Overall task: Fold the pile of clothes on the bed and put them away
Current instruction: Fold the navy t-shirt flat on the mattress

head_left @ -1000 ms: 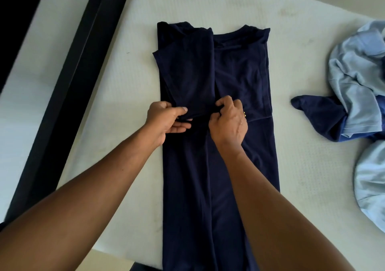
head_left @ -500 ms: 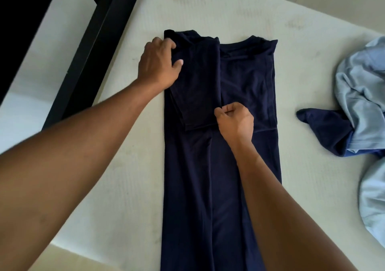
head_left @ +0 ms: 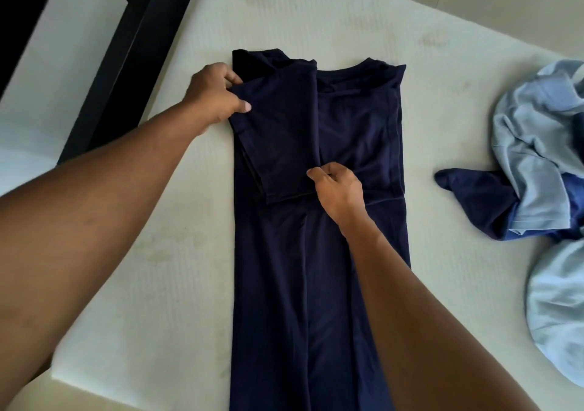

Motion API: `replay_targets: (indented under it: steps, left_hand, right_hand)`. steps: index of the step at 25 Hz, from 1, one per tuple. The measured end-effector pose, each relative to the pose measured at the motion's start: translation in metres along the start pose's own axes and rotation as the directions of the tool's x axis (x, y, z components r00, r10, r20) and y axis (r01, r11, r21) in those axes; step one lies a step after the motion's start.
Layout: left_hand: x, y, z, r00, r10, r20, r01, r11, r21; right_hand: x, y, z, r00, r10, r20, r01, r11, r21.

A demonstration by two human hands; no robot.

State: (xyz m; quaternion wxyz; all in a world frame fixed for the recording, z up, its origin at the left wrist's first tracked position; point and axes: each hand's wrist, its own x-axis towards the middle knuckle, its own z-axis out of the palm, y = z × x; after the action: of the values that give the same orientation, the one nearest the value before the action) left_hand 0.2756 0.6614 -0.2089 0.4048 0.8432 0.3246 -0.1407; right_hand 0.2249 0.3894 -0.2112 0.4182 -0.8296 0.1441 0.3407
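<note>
Your left hand [head_left: 215,94] pinches the outer edge of the folded-in sleeve [head_left: 284,132] between thumb and fingers. Your right hand [head_left: 339,189], fingers curled, pinches that sleeve's lower inner corner. Both grips sit on the navy shirt [head_left: 300,284], which lies flat and lengthwise on the mattress [head_left: 158,252], collar away from you. Right of the shirt, apart from it, lies the unfolded pile of light-blue and navy clothes [head_left: 537,145]; left of it runs the black bed frame [head_left: 126,63].

No text, label, brand, number or sign can be read anywhere in this view of the bed.
</note>
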Motion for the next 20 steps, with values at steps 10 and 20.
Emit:
replay_targets:
  steps: [10, 20]
  left_hand:
    - [0.010, 0.082, 0.057, 0.875, 0.471, -0.114, -0.400, 0.835, 0.377]
    - [0.021, 0.080, 0.087, 0.982, 0.119, -0.150, -0.130, 0.989, -0.069]
  right_hand:
    - [0.003, 0.004, -0.012, 0.992, 0.048, 0.115, -0.070, 0.979, 0.191]
    - [0.008, 0.023, -0.016, 0.995, -0.053, 0.079, 0.045, 0.994, 0.104]
